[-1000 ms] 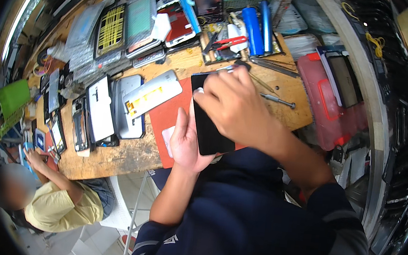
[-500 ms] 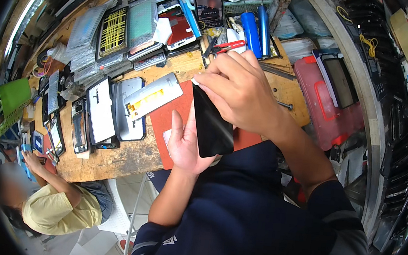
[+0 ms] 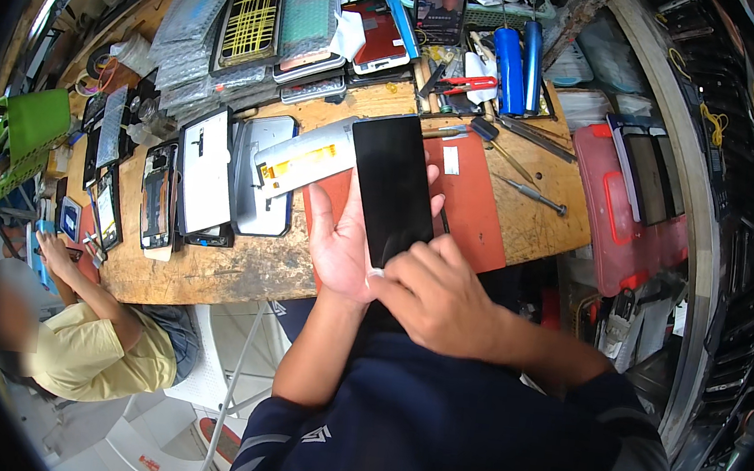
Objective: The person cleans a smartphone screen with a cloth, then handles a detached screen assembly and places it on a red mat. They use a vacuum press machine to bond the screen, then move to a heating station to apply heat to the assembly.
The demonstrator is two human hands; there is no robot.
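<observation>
A black phone screen panel (image 3: 389,182) lies along the palm of my left hand (image 3: 343,255), tilted a little. The fingers of that hand curl round behind it and their tips show past its right edge; the thumb stands apart on the left. My right hand (image 3: 430,295) is closed at the panel's lower end, pinching a small white piece (image 3: 376,273) too little to name. Beneath lies a red-orange mat (image 3: 475,209). Left of the panel rests a silver plate with a yellow-orange flex strip (image 3: 302,163).
Opened phones and a white-backed panel (image 3: 200,168) lie left. Bubble-wrapped screens (image 3: 187,40) are stacked behind, near an upright phone (image 3: 440,5). Blue cylinders (image 3: 508,71), red-handled pliers (image 3: 466,84) and a screwdriver (image 3: 535,194) lie right. A person in a yellow shirt (image 3: 108,341) sits left.
My right hand has moved from the panel's top end down to its lower end, still pinching the white piece. The panel has been raised and now faces up more. The view has shifted.
</observation>
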